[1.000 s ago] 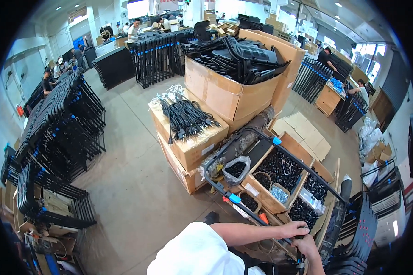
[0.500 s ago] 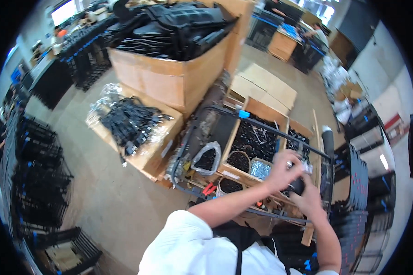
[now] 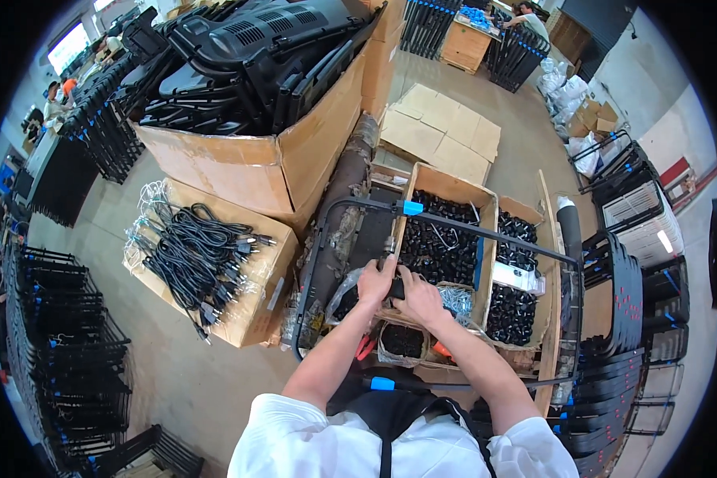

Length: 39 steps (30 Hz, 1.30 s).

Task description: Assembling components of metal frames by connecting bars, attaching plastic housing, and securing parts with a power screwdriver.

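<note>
My left hand and my right hand are close together above the near left part of a wooden parts box. Between them is a dark, cylinder-like tool, mostly covered by the fingers, so its exact kind cannot be told. A silvery metal tip points away from my left fingers. Both hands are closed around the dark tool. Around them runs a black tube frame with blue clips, lying across the box. A small tray of silver screws sits beside my right hand.
Black plastic parts fill the box compartments; a white packet lies at right. A round tub holds small black pieces. Black cables lie on a carton at left, below a large carton of black panels. Stacked frames stand right.
Both hands have moved left and toward me, from over the right compartment to the box's left part, with the dark tool. The white packet now shows uncovered. My view has shifted.
</note>
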{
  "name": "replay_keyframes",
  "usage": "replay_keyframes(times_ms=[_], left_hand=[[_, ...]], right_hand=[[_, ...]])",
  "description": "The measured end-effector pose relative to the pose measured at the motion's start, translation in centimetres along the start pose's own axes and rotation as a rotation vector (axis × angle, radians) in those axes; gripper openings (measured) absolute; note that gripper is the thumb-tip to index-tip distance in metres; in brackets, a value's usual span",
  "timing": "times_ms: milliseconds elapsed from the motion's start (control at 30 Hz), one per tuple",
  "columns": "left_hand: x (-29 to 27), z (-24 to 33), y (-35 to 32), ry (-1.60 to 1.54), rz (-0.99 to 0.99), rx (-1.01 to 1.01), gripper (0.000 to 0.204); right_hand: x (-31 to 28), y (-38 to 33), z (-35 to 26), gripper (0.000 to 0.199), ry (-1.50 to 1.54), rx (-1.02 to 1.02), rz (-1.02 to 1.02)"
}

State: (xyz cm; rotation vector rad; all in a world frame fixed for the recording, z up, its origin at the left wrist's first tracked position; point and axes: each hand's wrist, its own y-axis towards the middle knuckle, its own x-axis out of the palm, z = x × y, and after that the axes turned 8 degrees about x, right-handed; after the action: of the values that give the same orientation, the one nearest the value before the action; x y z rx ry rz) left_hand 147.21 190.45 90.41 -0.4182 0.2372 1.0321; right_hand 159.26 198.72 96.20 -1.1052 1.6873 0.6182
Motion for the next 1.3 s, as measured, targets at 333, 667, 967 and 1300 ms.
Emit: replay_keyframes(times_ms=[333,667,967,1300], left_hand=[[1.5,0.0,2.9,0.03,0.002,0.028,0.071],[1.3,0.3,3.5,0.03,-0.001,-0.001,0.068],[1.1,1.3,4.3,0.172,-0.083,-0.03,0.076],[1.1,2.7,4.7,0.261,-0.098,-0.007,0.072]], right_hand=[[-0.4,3.3,1.8,0.079,-0.031,0.048,-0.061],[0.4,4.2,2.6,0.082,-0.03,0.05,-0.084],[-0.7,4.8,2.2,0.095,0.051,0.126,-0.215],[-0.4,5.5,3.4,0.102,0.115,0.063,-0.191]])
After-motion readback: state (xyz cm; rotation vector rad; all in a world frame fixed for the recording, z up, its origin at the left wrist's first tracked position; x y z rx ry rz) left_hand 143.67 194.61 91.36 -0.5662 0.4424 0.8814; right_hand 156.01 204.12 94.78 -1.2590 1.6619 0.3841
